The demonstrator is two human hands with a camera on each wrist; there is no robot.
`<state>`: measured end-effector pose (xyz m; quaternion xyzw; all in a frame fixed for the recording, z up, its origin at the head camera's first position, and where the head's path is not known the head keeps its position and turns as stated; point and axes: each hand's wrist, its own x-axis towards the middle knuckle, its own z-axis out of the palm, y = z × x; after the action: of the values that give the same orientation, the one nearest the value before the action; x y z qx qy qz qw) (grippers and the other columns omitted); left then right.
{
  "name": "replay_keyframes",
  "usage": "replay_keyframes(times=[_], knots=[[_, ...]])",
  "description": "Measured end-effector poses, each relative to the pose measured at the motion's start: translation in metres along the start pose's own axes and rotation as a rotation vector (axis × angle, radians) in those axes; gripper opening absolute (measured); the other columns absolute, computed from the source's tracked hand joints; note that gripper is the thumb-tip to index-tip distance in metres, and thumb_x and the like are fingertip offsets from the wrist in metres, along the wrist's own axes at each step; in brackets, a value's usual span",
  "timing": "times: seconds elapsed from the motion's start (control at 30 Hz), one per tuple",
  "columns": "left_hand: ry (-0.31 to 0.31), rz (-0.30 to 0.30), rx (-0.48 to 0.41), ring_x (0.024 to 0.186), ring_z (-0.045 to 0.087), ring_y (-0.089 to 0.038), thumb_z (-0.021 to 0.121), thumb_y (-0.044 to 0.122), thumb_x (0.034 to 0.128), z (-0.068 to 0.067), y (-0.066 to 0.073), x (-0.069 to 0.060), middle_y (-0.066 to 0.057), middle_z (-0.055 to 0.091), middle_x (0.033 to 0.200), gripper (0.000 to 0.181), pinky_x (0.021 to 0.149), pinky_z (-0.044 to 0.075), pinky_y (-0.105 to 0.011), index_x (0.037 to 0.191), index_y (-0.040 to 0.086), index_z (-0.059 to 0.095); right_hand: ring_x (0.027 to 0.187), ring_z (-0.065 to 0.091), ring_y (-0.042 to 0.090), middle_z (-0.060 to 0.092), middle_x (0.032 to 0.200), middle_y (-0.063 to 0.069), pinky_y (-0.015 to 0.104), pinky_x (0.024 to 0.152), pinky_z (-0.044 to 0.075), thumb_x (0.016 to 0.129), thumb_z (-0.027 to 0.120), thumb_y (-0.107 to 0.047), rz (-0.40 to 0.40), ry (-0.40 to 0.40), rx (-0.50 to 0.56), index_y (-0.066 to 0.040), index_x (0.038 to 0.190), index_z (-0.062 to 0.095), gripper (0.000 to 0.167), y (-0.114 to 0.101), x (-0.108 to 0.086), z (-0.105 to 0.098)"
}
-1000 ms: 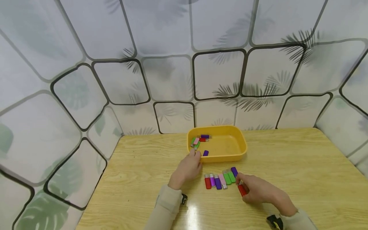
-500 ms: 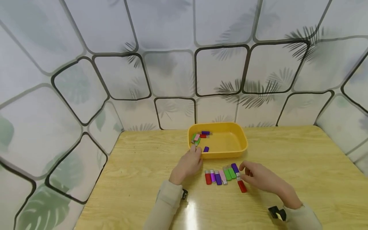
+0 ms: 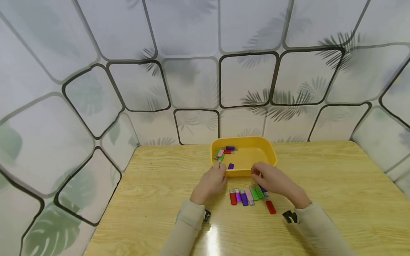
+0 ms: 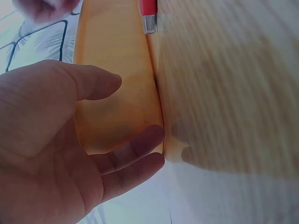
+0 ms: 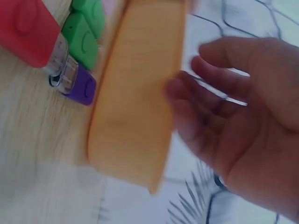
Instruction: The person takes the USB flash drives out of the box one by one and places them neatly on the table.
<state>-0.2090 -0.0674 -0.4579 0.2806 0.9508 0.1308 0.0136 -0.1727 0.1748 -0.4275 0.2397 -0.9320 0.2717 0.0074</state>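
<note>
My left hand [image 3: 212,182] is at the front left corner of a yellow tray [image 3: 272,160], its fingers and thumb relaxed against the wall. In the left wrist view, its thumb and fingers lie apart with nothing between them. Over the tray's front rim, toward the right, hovers my right hand [image 3: 272,177], loosely curled and holding nothing. Below it on the table are several USB flash drives in a row, from a red one [image 3: 233,197] to green ones [image 3: 258,192]. A purple drive [image 5: 82,87], partly hidden in the head view, stands end to end with another red drive [image 3: 270,206].
Inside the tray, several more drives lie at the left, among them a pink one [image 3: 220,153] and a purple one [image 3: 230,148]. Another purple drive [image 3: 231,166] is near its front wall. The wooden table [image 3: 153,199] meets a patterned backdrop [image 3: 195,85] behind the tray.
My right hand let go of the red drive below the purple one, then moved up and left to the tray's rim. The left hand stayed at the tray's corner.
</note>
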Motion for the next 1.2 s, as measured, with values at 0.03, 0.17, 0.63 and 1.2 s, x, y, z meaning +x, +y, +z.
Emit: replay_keyframes(times=[0.03,0.17,0.63,1.2], knots=[[0.002,-0.003,0.001,0.072,0.052,-0.017,0.054,0.017,0.1005,0.0,0.0,0.0,-0.009,0.044,0.1,0.018,0.063,0.049,-0.03,0.113,0.005,0.05,0.069,0.049,0.008,0.058,0.082,-0.004,0.027,0.063,0.045,0.096,0.062,-0.01,-0.007,0.009,-0.022,-0.007,0.094,0.062,0.004,-0.001,0.008,0.002],[0.008,-0.005,0.011,0.073,0.054,-0.018,0.054,0.017,0.1001,0.0,-0.001,0.0,-0.01,0.045,0.101,0.019,0.064,0.05,-0.031,0.114,0.005,0.05,0.067,0.049,0.011,0.058,0.08,-0.002,0.029,0.063,0.046,0.093,0.064,-0.01,-0.027,0.051,-0.096,-0.005,0.095,0.063,0.005,0.0,0.037,0.01],[0.029,0.018,0.021,0.074,0.059,-0.021,0.055,0.017,0.0996,-0.001,-0.002,0.001,-0.011,0.045,0.1,0.023,0.063,0.051,-0.031,0.118,0.003,0.05,0.063,0.051,0.02,0.062,0.079,0.009,0.036,0.058,0.048,0.093,0.07,-0.024,0.079,-0.218,-0.311,-0.013,0.148,0.046,0.06,-0.005,0.109,0.026],[0.007,-0.016,0.024,0.088,0.063,-0.024,0.056,0.021,0.0998,-0.002,0.001,0.0,-0.013,0.048,0.114,0.034,0.072,0.055,-0.035,0.129,0.004,0.05,0.109,0.062,0.036,0.064,0.123,0.021,0.049,0.1,0.046,0.099,0.06,-0.015,-0.035,-0.291,-0.077,0.001,0.131,0.055,0.037,0.02,0.119,0.042]])
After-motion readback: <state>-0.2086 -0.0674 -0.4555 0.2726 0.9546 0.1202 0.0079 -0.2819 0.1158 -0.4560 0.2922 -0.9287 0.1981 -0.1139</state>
